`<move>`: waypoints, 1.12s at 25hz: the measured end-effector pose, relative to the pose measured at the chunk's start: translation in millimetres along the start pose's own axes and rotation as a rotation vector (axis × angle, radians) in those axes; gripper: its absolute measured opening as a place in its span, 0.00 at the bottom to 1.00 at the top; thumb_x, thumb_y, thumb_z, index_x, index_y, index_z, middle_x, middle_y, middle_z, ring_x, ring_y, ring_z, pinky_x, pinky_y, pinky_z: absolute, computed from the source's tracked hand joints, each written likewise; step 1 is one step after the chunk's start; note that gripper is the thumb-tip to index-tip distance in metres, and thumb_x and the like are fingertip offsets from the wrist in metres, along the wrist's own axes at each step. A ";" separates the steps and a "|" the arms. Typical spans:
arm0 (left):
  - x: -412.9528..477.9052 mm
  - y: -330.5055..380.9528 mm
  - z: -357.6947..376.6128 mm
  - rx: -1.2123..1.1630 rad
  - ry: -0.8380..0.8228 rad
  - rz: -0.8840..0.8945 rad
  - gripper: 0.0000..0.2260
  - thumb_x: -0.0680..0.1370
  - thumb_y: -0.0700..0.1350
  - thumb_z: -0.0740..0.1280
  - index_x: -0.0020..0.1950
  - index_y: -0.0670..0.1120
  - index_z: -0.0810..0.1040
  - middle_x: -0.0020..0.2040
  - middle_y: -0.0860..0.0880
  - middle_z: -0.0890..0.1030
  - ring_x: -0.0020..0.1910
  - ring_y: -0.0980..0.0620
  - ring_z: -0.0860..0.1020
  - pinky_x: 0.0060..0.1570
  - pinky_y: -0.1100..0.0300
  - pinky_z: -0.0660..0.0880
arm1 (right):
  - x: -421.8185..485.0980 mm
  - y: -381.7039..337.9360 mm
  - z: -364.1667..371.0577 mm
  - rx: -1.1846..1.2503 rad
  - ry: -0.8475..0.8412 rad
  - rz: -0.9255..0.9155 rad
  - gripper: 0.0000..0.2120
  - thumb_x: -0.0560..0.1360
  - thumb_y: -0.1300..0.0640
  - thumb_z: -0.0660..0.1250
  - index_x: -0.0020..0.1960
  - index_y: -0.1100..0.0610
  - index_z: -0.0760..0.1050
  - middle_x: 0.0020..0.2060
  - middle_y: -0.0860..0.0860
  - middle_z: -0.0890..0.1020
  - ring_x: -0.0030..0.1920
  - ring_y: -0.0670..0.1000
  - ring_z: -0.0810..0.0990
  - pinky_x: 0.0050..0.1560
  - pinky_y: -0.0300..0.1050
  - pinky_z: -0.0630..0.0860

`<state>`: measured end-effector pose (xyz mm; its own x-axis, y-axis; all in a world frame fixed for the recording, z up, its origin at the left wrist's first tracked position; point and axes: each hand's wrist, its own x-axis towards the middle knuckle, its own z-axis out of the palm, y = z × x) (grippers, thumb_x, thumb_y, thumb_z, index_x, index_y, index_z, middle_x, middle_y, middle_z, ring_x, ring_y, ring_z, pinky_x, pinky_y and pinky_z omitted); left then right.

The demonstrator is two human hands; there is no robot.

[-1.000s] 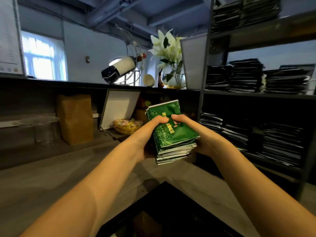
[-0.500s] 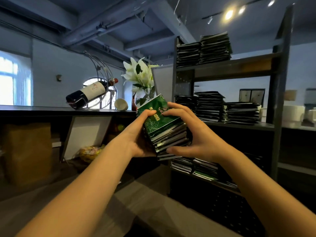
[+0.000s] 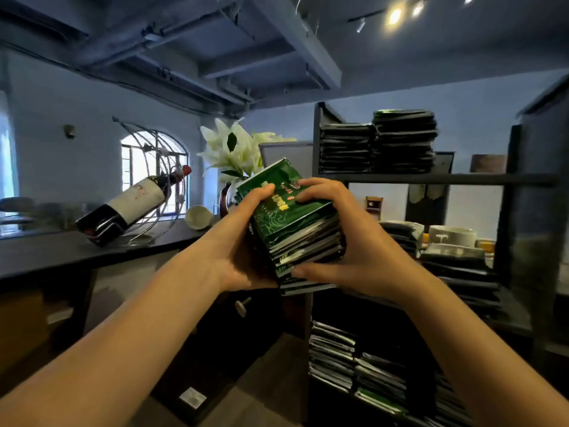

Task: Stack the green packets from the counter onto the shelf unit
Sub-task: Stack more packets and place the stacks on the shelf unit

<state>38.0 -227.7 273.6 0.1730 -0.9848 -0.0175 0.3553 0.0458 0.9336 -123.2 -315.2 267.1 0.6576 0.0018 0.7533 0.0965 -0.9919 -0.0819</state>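
Green packets [image 3: 289, 223] form a thick, tilted stack held up in the air between both hands, just in front of the shelf unit [image 3: 431, 179] and touching none of its boards. The left hand [image 3: 237, 241] grips the stack's left side, with its thumb pressed on the top packet. The right hand [image 3: 354, 241] clasps the right side, its fingers curled over the top face and its thumb along the lower edge. Below the hands, the bottom shelf carries dark piles of packets [image 3: 354, 359]. More piles [image 3: 378, 143] sit side by side on the top board. To the left, a dark ledge [image 3: 61, 251] bears a wine bottle [image 3: 132, 204] leaning in a wire holder [image 3: 166, 155], a cup [image 3: 198, 216] on its side and white lilies [image 3: 234, 146] in a vase. Beyond them is an arched window [image 3: 147, 167], and ceiling lamps [image 3: 394, 16] glow overhead.
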 end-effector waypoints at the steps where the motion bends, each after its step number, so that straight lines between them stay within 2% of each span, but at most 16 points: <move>1: -4.5 12.0 6.0 -0.006 -0.026 -0.024 0.23 0.63 0.62 0.69 0.44 0.44 0.85 0.44 0.41 0.84 0.41 0.44 0.82 0.45 0.50 0.76 | 7.4 -6.1 -10.2 0.008 -0.009 0.027 0.32 0.65 0.45 0.75 0.63 0.41 0.62 0.68 0.38 0.64 0.68 0.37 0.65 0.64 0.40 0.70; 4: -17.5 49.5 32.4 0.012 -0.056 -0.055 0.24 0.63 0.64 0.67 0.44 0.45 0.86 0.46 0.42 0.84 0.38 0.44 0.84 0.43 0.51 0.76 | 27.4 -23.8 -45.7 0.014 0.008 0.104 0.30 0.66 0.45 0.73 0.63 0.41 0.62 0.69 0.39 0.63 0.69 0.38 0.65 0.64 0.46 0.72; 10: -27.9 117.6 101.7 0.094 -0.151 -0.071 0.25 0.64 0.65 0.67 0.48 0.47 0.85 0.51 0.42 0.84 0.47 0.44 0.82 0.49 0.50 0.76 | 53.0 -49.2 -124.3 0.017 0.154 0.216 0.29 0.67 0.45 0.71 0.63 0.41 0.62 0.68 0.38 0.64 0.70 0.40 0.65 0.65 0.48 0.71; 13: -16.7 140.4 143.1 0.172 -0.221 -0.064 0.23 0.66 0.64 0.66 0.46 0.47 0.84 0.48 0.44 0.84 0.43 0.45 0.82 0.50 0.51 0.77 | 52.2 -52.2 -166.2 0.000 0.231 0.243 0.28 0.67 0.47 0.71 0.63 0.41 0.63 0.67 0.40 0.65 0.68 0.44 0.67 0.63 0.49 0.73; 17: 15.7 157.4 189.4 0.277 -0.263 -0.074 0.23 0.70 0.64 0.66 0.51 0.46 0.81 0.43 0.44 0.84 0.43 0.45 0.82 0.47 0.53 0.78 | 45.0 -41.5 -210.3 -0.124 0.277 0.288 0.28 0.66 0.48 0.74 0.61 0.45 0.65 0.63 0.42 0.65 0.65 0.41 0.68 0.60 0.46 0.76; 20: 39.5 165.9 215.8 0.347 -0.256 -0.091 0.23 0.71 0.63 0.67 0.49 0.43 0.78 0.35 0.44 0.84 0.41 0.46 0.81 0.43 0.54 0.77 | 49.5 -23.2 -240.8 -0.266 0.228 0.379 0.26 0.66 0.53 0.76 0.58 0.48 0.66 0.58 0.45 0.68 0.57 0.34 0.69 0.57 0.33 0.73; 22: 52.6 167.9 227.9 0.367 -0.267 -0.100 0.22 0.73 0.62 0.65 0.45 0.42 0.77 0.30 0.44 0.83 0.40 0.46 0.80 0.46 0.53 0.77 | 55.4 -11.4 -257.6 -0.402 0.154 0.427 0.26 0.66 0.52 0.75 0.59 0.49 0.67 0.58 0.48 0.70 0.52 0.36 0.71 0.52 0.29 0.72; 25: 75.2 169.8 243.4 0.404 -0.282 -0.126 0.23 0.73 0.63 0.63 0.46 0.42 0.77 0.30 0.44 0.83 0.43 0.45 0.79 0.50 0.51 0.76 | 59.0 4.0 -278.4 -0.546 0.079 0.473 0.29 0.67 0.47 0.74 0.65 0.48 0.69 0.58 0.48 0.71 0.53 0.47 0.73 0.52 0.42 0.74; 28: 94.7 169.1 253.0 0.459 -0.271 -0.151 0.24 0.73 0.64 0.63 0.47 0.41 0.76 0.34 0.42 0.84 0.45 0.43 0.79 0.49 0.50 0.76 | 59.0 15.7 -290.3 -0.607 0.041 0.498 0.28 0.67 0.44 0.72 0.65 0.47 0.70 0.57 0.47 0.72 0.53 0.48 0.74 0.52 0.46 0.74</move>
<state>-118.0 -355.6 520.4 -0.1127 -0.9855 -0.1272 -0.0890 -0.1175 0.9891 -299.7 -367.5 499.7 0.4876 -0.4539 0.7458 -0.6348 -0.7708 -0.0541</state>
